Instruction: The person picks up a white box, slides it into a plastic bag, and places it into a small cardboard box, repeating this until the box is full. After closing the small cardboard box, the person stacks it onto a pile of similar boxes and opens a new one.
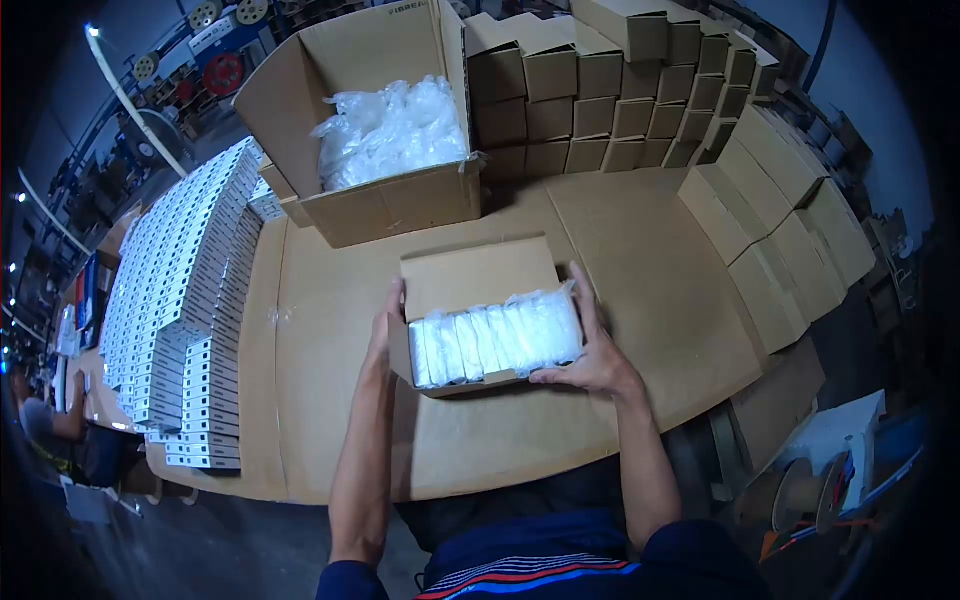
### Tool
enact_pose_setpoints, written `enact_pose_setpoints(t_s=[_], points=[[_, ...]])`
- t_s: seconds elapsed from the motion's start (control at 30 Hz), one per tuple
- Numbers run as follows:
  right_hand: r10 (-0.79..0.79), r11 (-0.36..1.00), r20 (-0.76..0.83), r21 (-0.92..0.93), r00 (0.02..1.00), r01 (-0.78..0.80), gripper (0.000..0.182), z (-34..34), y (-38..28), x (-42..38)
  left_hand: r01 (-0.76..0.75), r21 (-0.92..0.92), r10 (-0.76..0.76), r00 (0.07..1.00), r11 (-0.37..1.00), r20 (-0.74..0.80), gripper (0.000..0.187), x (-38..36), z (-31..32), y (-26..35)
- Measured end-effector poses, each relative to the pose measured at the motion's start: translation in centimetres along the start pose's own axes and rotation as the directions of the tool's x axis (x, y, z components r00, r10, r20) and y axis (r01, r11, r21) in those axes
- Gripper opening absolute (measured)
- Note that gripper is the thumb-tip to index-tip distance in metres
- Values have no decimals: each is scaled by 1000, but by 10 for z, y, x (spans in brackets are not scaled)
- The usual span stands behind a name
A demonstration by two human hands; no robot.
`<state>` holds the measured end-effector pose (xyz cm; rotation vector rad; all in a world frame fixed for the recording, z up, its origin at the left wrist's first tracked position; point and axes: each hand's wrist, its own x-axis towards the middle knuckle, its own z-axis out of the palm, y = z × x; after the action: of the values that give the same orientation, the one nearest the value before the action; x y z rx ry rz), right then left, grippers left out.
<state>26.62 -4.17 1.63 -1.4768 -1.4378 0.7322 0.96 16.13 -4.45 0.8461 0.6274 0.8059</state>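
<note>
Left hand and right hand are gripping open carton at nine and three o'clock, seemingly steadying wrapped packs, next move likely calling for folding twelve-o'clock flap.

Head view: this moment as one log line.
left hand: brown cardboard box, left side | right hand: box, right end | contents: row of white plastic-wrapped packs | lid: open

Navy shirt, red-white-blue stripes

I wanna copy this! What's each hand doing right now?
Left hand: holding the open cardboard box by its left side.
Right hand: holding its right side.
</note>
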Motion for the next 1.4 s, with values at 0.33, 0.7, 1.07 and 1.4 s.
enact_pose_setpoints(t_s=[0.33, 0.7, 1.07, 1.4], points=[[50, 996, 5, -72, 999, -49, 154, 13, -12, 8, -479, 752, 388, 866, 453, 317, 141, -95, 27, -2], [79, 971, -145, -213, 986, -110, 123, 25, -12, 4, -212, 973, 56, 977, 91, 207, 139, -78, 62, 43], [-83, 942, -105, -334, 991, 43, 81, 31, 1, 0, -442, 744, 528, 837, 501, 142, 154, -89, 60, 11], [154, 987, -672, 132, 724, -86, 66, 92, 5, -25, -541, 699, 585, 782, 468, 214, 47, -105, 46, -16]])
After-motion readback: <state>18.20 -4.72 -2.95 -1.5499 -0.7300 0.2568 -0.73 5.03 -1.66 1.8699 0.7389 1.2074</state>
